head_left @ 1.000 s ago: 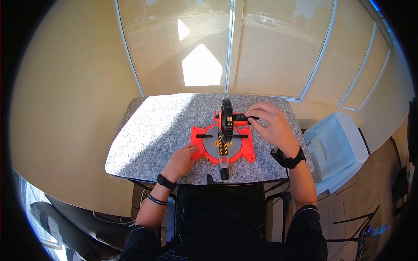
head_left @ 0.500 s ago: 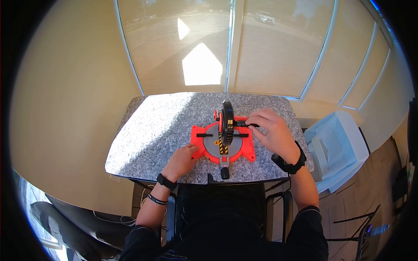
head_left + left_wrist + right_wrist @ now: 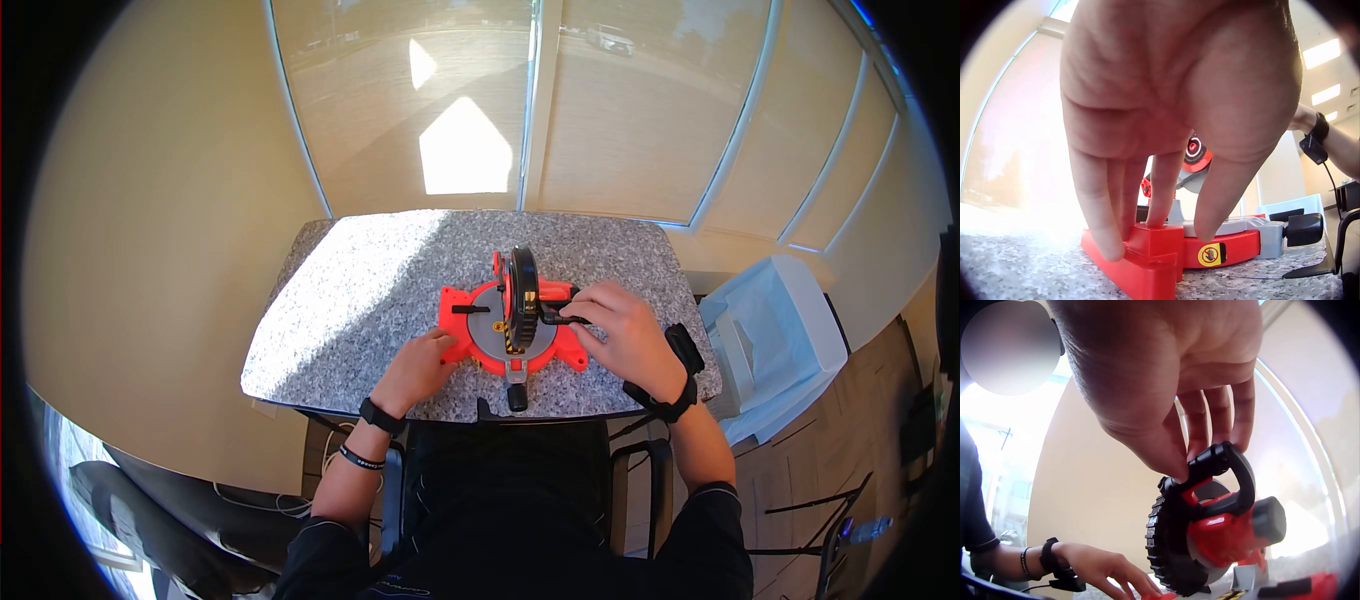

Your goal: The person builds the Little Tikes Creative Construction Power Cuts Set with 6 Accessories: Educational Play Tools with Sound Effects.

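Observation:
A red and black toy miter saw (image 3: pixel 522 300) stands on the speckled table, its grey turntable (image 3: pixel 484 332) set in a red base (image 3: pixel 455 298). My right hand (image 3: pixel 632 340) pinches the black handle (image 3: pixel 1211 461) from above, thumb on one side and fingers on the other. The ribbed black blade guard (image 3: pixel 1169 556) is lowered close over the turntable. My left hand (image 3: pixel 412 372) rests on the left end of the base, its fingers (image 3: pixel 1163 194) reaching down straight onto the red plastic. A yellow warning label (image 3: pixel 1212 255) shows on the base's front, beside the thumb.
The granite-look table (image 3: pixel 380 290) has sunlight across its left part. A black knob (image 3: pixel 516 398) juts from the saw toward the table's front edge. To the right stands a bin with a light blue liner (image 3: pixel 780 330). Shaded windows (image 3: pixel 640 120) rise behind the table.
My right hand has brought the saw's handle down and toward me, and the blade guard has swung lower over the turntable. My left hand stays on the base.

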A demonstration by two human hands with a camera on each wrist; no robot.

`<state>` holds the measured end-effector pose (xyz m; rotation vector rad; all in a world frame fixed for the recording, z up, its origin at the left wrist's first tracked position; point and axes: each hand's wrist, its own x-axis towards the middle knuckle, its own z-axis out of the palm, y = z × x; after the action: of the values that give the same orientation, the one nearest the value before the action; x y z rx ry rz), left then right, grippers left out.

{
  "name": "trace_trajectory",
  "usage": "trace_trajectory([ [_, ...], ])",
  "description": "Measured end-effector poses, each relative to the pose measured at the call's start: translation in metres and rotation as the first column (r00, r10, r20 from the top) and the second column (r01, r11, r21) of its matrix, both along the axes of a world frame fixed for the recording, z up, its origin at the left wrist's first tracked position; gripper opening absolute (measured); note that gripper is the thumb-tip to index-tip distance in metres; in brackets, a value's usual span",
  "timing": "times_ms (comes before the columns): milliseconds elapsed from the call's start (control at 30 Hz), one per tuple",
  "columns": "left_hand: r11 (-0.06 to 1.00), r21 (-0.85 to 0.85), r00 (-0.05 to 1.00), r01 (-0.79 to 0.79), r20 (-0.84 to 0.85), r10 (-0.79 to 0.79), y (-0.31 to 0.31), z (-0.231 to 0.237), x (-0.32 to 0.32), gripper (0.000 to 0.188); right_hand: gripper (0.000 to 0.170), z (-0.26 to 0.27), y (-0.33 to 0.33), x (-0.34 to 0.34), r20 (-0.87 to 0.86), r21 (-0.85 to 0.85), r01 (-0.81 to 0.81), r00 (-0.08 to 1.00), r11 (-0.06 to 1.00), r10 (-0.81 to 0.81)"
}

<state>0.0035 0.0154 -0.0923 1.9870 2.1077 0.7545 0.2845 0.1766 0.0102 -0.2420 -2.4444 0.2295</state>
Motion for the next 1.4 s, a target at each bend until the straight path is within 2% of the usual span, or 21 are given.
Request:
trace_trajectory([
  [600,1.0,0.014,1.0,0.013,-0.01,-0.013,-0.001,0.0,0.001,0.029,0.023,-0.029,-0.013,0.008,0.05,-0.037,-0.039,0.998,0.999,0.041],
  [867,1.0,0.009,1.0,0.007,-0.015,-0.007,0.0,-0.003,0.0,0.035,0.021,-0.034,-0.016,0.009,0.056,-0.026,-0.022,0.998,0.999,0.024],
  [967,1.0,0.005,1.0,0.003,-0.014,-0.003,-0.001,-0.002,0.0,0.035,0.017,-0.036,-0.017,0.008,0.033,-0.014,-0.032,0.999,0.999,0.032],
  [1400,1.0,-0.007,1.0,0.003,-0.011,-0.003,-0.001,-0.001,0.0,0.035,0.021,-0.033,-0.017,0.006,0.006,0.002,-0.018,1.0,1.0,0.018],
])
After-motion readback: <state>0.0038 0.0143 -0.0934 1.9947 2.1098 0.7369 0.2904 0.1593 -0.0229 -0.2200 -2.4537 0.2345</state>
